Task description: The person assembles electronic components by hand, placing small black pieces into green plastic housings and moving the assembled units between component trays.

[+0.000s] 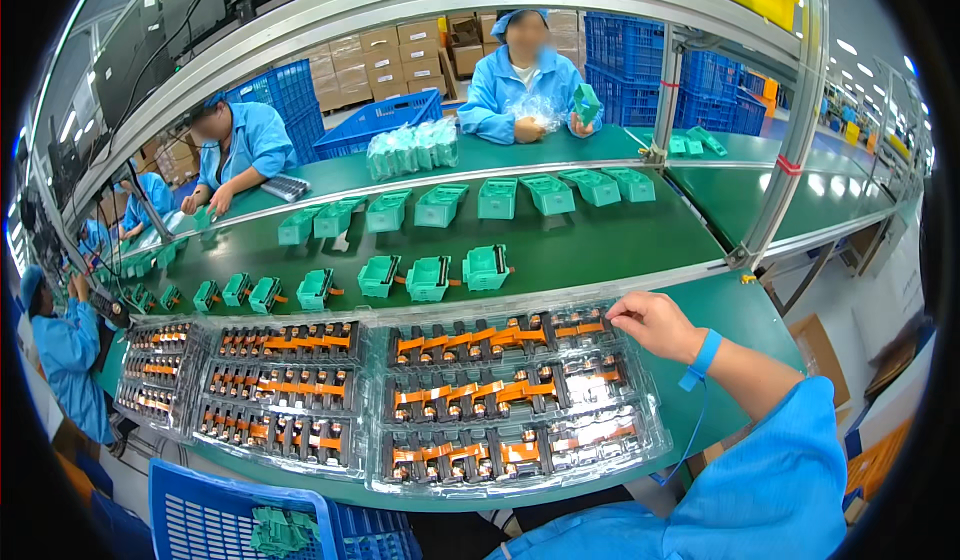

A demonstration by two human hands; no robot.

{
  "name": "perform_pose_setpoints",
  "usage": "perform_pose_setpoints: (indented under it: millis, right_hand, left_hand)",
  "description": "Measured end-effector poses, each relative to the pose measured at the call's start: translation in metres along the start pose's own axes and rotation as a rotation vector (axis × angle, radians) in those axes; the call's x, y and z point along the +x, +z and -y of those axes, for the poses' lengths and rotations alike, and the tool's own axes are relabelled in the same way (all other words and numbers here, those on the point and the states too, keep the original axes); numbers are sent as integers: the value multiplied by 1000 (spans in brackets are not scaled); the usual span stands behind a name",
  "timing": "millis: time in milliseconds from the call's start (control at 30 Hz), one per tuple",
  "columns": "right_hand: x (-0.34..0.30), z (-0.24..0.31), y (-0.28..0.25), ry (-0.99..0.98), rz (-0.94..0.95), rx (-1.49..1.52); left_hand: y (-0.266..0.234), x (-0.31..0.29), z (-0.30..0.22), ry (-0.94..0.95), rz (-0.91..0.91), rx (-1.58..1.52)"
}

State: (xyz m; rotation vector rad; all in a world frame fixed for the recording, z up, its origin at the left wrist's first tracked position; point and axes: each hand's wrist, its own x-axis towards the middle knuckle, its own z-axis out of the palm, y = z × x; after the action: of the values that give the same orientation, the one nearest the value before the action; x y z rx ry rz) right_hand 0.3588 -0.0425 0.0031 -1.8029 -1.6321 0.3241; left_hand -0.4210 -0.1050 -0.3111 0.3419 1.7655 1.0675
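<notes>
Blue crate (215, 520) btm; clear tray (520, 405), orange-strip parts, right hand (655, 325) touching.

Factory assembly line: green conveyor belt (560, 250), stacked blue crates (630, 55), blue-coated workers (525, 85).

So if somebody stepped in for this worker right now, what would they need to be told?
Right hand: fingertips on the far right corner of the right tray, pinching at a part there; whether it has a grip on one cannot be told.
Left hand: out of view.
Three clear trays of small parts with orange strips lie side by side on the near table; the middle tray and left tray are untouched.
Green housings sit on the belt behind.
Done and left: cannot be judged.
</notes>
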Motion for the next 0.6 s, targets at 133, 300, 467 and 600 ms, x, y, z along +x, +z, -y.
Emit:
perform_pose_setpoints:
  millis: [133,300,467,600]
  right_hand:
    - [-14,-12,-7,-221,-23,-195]
    - [3,-5,17,-465,9,-178]
    - [41,0,44,-692,135,-359]
    - [53,-2,47,-683,119,-454]
  left_hand:
    - [52,-62,-83,89,76,-160]
    - [105,-210,-217,511,958,-733]
    - [207,-308,-253,355,843,-757]
    - [292,-309,-236,98,1086,-575]
